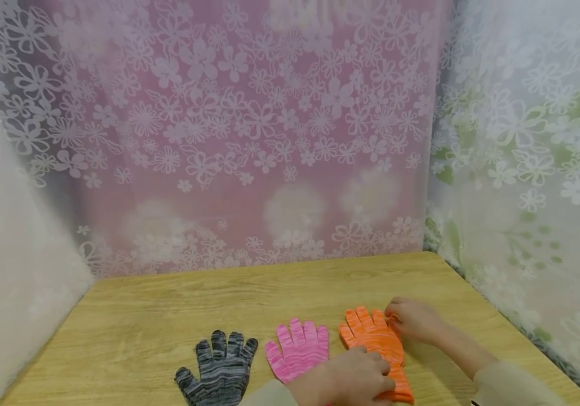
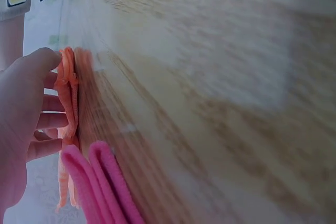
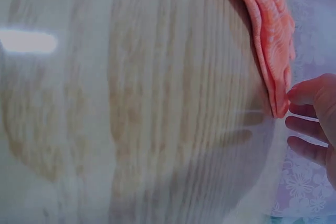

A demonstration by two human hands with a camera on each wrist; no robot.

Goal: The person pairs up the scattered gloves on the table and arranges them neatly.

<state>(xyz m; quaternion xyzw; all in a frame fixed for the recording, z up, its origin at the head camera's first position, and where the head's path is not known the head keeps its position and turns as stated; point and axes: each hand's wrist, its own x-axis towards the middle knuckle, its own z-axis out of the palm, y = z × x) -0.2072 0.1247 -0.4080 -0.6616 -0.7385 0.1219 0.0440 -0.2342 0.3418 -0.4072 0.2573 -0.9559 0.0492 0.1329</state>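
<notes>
An orange knitted glove point(image 1: 373, 341) lies flat on the wooden table, its fingers pointing away from me. My left hand point(image 1: 355, 375) rests over its cuff end; in the left wrist view the thumb and loosely bent fingers touch the orange fabric point(image 2: 67, 93). With thumb and fingertips my right hand point(image 1: 414, 320) pinches the glove's outermost digit on the right side. The right wrist view has that hand point(image 3: 320, 119) at the orange tip point(image 3: 281, 109). Just left lies a pink glove point(image 1: 300, 349), its lower part hidden by my left forearm.
A grey-and-black striped glove point(image 1: 224, 366) lies farther left, cut off by the frame's bottom. The wood-grain table point(image 1: 249, 299) ends at floral curtains point(image 1: 254, 141) behind, with a pale curtain point(image 1: 528, 186) along the right and another point(image 1: 10, 242) on the left.
</notes>
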